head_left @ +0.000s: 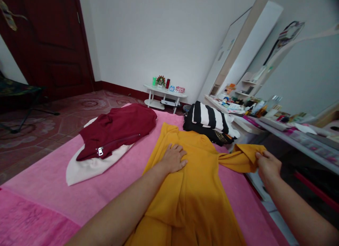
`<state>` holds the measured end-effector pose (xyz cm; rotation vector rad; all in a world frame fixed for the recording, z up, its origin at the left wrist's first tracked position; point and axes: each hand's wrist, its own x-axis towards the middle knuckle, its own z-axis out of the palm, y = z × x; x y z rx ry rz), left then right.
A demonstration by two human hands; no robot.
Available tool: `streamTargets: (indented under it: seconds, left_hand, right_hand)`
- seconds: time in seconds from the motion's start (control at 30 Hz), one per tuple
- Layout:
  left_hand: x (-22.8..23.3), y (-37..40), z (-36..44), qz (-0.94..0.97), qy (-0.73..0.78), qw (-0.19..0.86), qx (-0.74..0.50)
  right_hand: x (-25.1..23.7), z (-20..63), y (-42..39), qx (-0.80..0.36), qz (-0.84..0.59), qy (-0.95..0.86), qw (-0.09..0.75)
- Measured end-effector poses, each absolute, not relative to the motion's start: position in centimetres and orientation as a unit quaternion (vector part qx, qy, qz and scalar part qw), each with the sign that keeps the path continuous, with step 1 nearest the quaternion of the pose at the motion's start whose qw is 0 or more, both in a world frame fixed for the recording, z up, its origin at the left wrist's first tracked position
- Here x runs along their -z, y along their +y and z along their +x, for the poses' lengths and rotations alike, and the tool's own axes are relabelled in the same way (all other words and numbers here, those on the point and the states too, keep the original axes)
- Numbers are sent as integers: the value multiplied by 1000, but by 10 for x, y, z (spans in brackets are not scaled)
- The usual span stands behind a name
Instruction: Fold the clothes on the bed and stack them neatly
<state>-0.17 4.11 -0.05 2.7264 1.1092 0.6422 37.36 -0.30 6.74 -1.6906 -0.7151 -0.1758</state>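
A mustard-yellow long-sleeved garment (201, 182) lies spread on the pink bed cover, its lower end running out of view at the bottom. My left hand (173, 158) rests flat on its upper left part, fingers apart. One sleeve lies folded in over the body beneath that hand. Off to the right, my right hand (268, 165) pinches the cuff of the other sleeve (239, 158), holding it out sideways past the bed's edge. The sleeve is twisted near the shoulder.
A dark red zipped garment (122, 127) lies over a white one (87, 168) on the pink cover (42, 189). Folded black-and-white striped clothes (209, 116) are stacked at the far right. A cluttered dressing table (288, 124) stands along the right side; a low white table (165, 91) stands beyond.
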Motion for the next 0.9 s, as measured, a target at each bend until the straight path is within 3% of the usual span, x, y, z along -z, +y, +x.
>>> streamTargets:
  seconds: [0.1,0.17,0.27,0.33,0.5,0.63,0.73,0.9]
  left_hand:
    - [0,38,-2,903,354,54,-236]
    - [-3,35,-3,910,326,47,-250]
    - [-9,28,-6,924,263,36,-275]
    - [-12,23,-8,932,226,29,-283]
    - [-14,18,-11,941,206,0,-267]
    - [-14,18,-11,915,284,-19,-287]
    - [-15,18,-10,866,393,-40,-306]
    - [-15,26,-24,789,539,-52,-289]
  right_hand:
    - [-90,334,12,35,-699,-312,642]
    - [-114,288,14,18,-638,-410,652]
    - [-151,213,-3,-22,-526,-687,501]
    - [-161,180,-26,-33,-497,-756,425]
    - [-109,191,-95,-77,-600,-742,287]
    - [-49,226,-155,-147,-710,-668,164]
    - [-31,229,-190,-205,-739,-618,173]
    - [-32,212,-214,-374,-674,-573,279]
